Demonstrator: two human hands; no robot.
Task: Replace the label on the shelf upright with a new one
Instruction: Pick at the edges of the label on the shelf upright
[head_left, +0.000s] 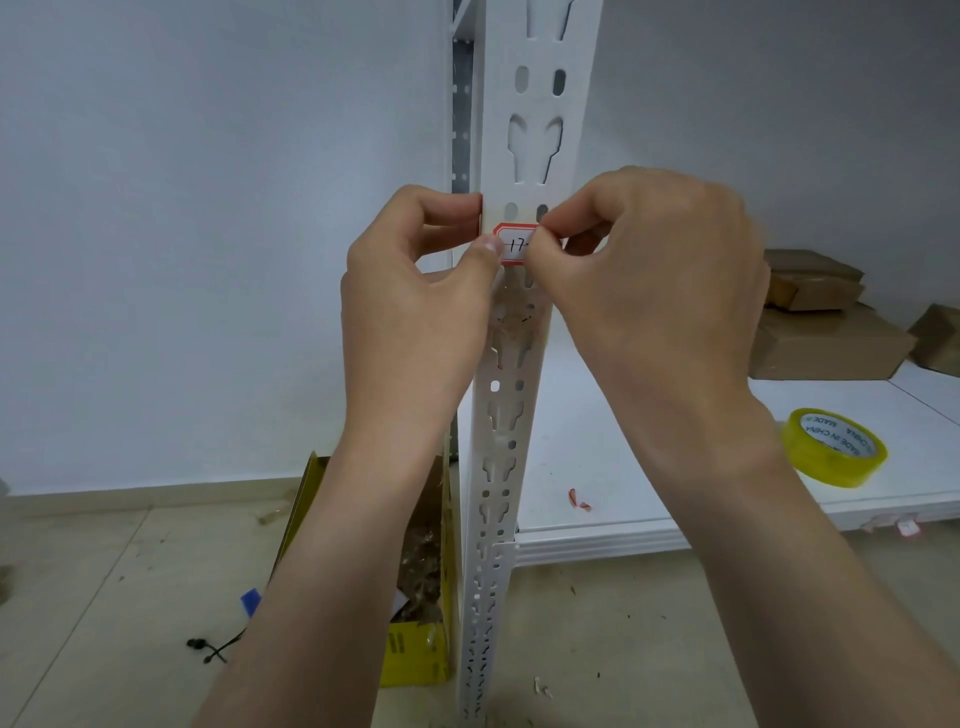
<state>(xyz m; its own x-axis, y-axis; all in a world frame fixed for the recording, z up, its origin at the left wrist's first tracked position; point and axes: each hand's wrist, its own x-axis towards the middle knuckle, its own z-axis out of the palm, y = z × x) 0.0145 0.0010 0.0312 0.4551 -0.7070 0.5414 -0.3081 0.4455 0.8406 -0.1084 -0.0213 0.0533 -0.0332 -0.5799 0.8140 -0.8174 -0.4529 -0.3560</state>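
Head view. A white slotted shelf upright (524, 130) is seen running from the top of the frame down to the floor. A red-bordered label (516, 244), marked by hand with "17", is set against the front face of the upright at the height of the hands. The left hand (415, 296) is curled around the left edge of the upright, with its thumb pressed on the left end of the label and its fingers (452, 210) folded behind the edge. The right hand (649, 280) is closed in a pinch, thumb and forefinger brought together on the right end of the label; whether that end lies flat on the metal cannot be told. Just below the label, a patch of brownish residue (511, 322) is visible on the upright.

To the right, a white shelf board (597, 467) is joined to the upright. A roll of yellowish clear tape (834, 447) is lying near its front edge, small red scraps (577, 500) are scattered nearer the upright, and brown cardboard boxes (826, 332) are stacked at the back. On the floor to the left of the upright, an open yellow box (415, 654) filled with scraps is standing.
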